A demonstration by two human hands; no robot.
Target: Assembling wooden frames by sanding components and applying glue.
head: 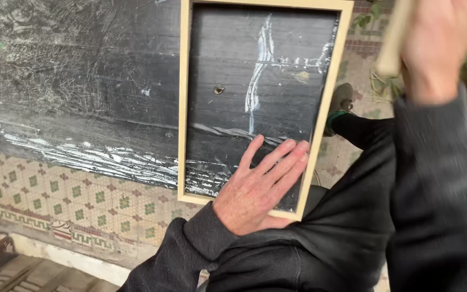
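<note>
Fingers of the left hand [255, 192] lie spread across one wooden frame [182, 108]; right hand [433, 48] grips one pale strip [393, 40].

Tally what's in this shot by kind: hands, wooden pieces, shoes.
Hands: 2, left hand flat on the frame's lower corner, right hand raised, blurred
Wooden pieces: 2, pale frame on the black bench, pale stick in the right hand
Shoes: 1, green shoe
Total: 5
</note>
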